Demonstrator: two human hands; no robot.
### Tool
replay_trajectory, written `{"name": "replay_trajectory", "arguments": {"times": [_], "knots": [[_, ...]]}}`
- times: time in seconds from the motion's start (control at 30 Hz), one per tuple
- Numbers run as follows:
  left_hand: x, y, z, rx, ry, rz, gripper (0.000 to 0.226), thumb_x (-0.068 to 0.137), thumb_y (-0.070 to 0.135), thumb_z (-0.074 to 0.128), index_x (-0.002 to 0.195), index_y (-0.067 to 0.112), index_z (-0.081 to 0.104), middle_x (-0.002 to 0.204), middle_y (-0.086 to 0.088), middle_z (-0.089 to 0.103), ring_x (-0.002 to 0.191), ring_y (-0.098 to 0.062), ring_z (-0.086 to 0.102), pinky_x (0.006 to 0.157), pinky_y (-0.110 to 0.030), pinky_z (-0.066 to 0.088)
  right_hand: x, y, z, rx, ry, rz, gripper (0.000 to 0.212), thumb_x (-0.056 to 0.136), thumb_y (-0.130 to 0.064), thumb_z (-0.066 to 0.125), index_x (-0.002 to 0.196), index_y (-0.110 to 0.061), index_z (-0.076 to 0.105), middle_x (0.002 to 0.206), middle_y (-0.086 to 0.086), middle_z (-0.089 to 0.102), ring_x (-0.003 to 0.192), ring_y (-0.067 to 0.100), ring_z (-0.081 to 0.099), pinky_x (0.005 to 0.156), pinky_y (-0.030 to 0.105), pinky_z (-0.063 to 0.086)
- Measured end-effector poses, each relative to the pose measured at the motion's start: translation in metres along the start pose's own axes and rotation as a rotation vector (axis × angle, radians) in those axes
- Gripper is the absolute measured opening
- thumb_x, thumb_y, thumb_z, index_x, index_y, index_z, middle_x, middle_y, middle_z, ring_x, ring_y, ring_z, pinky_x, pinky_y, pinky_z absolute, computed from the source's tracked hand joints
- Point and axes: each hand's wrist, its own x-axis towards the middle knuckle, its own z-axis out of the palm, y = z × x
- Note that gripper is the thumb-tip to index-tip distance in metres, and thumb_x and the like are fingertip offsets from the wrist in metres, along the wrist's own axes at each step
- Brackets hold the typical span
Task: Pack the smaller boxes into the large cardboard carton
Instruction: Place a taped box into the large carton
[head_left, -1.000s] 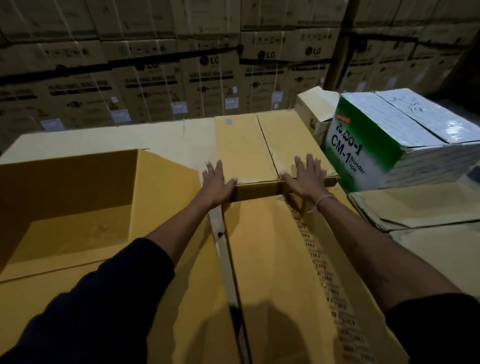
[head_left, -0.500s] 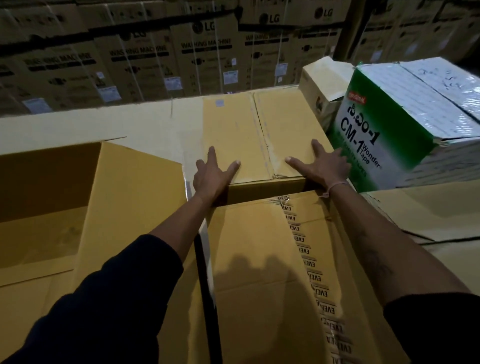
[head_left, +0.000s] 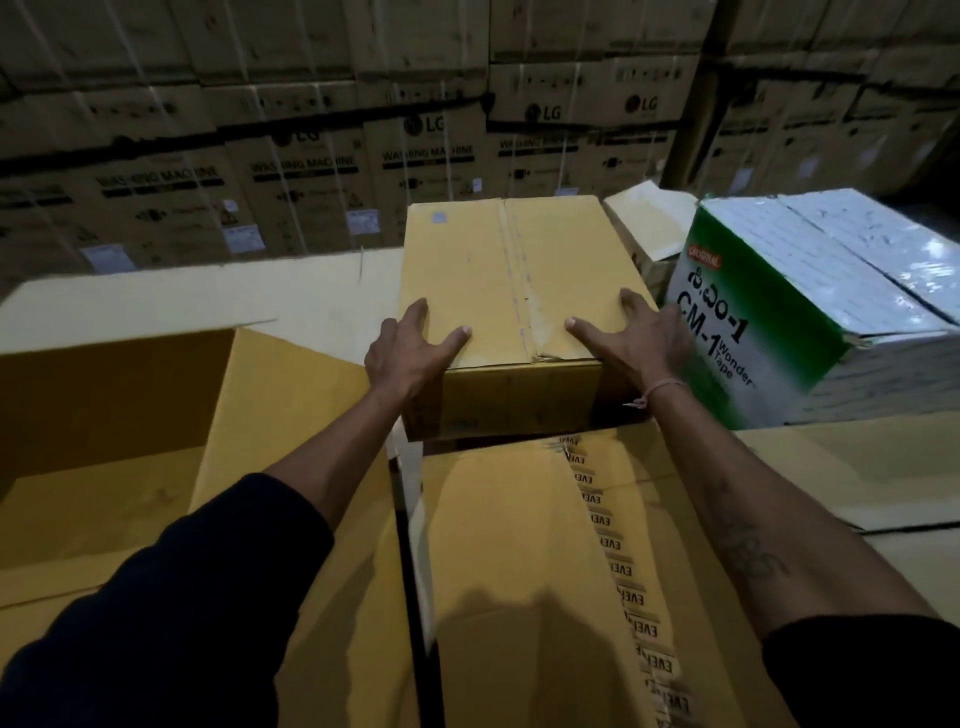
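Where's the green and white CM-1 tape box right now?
In the head view, the green and white CM-1 box sits at right, just beyond the right hand and beside the brown box both hands grip.

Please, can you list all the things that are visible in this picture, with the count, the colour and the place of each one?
small box: one, yellow-brown, taped shut, centre, gripped at both sides.
open carton: one, yellow-brown, left, flap raised.
taped carton: one, yellow-brown, printed tape, below the small box.
tape box: one, green and white, marked CM-1 Wonder Tape, right.
pale box: one, cream, behind, between small box and tape box.
washing machine cartons: many, brown, stacked along the back wall.
left hand: one, on the small box's left edge, dark sleeve.
right hand: one, on its right edge, wrist thread.
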Motion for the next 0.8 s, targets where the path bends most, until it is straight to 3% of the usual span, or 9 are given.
{"name": "replay_trajectory", "arguments": {"times": [0.13,0.33,0.5,0.8], "knots": [[-0.002,0.008,-0.03,-0.007,0.059,0.027,0.093,0.084,0.084,0.049,0.158,0.032,0.032,0.139,-0.015,0.052,0.127,-0.036,0.054,0.099,-0.046,0.049,-0.003,-0.022,-0.035,0.017,0.057,-0.036,0.112,0.06,-0.106,0.037,0.15,-0.039,0.045,0.139,0.022,0.042,0.128,0.044,0.045,0.104,0.051,0.043],[-0.013,0.019,-0.088,0.009,0.136,0.083,0.093,0.083,0.085,0.048,0.159,0.034,0.031,0.142,-0.015,0.051,0.128,-0.037,0.053,0.097,-0.045,0.047,-0.025,-0.049,-0.083,0.032,0.178,-0.087,0.106,0.064,-0.104,0.041,0.146,-0.036,0.052,0.121,0.021,0.051,0.113,0.04,0.053,0.087,0.042,0.044],[-0.03,0.017,-0.15,0.037,0.198,0.161,0.093,0.084,0.085,0.048,0.158,0.033,0.034,0.146,-0.015,0.051,0.13,-0.039,0.051,0.095,-0.049,0.048,-0.062,-0.076,-0.122,0.061,0.248,-0.094,0.106,0.065,-0.104,0.04,0.143,-0.035,0.055,0.117,0.02,0.052,0.108,0.039,0.054,0.088,0.043,0.048],[-0.089,-0.049,-0.289,0.099,0.223,0.227,0.092,0.079,0.089,0.047,0.147,0.029,0.049,0.14,-0.013,0.059,0.124,-0.038,0.056,0.084,-0.043,0.044,-0.189,-0.163,-0.165,0.135,0.305,-0.123,0.107,0.062,-0.105,0.038,0.138,-0.034,0.062,0.116,0.02,0.056,0.109,0.038,0.057,0.087,0.042,0.049]]}}
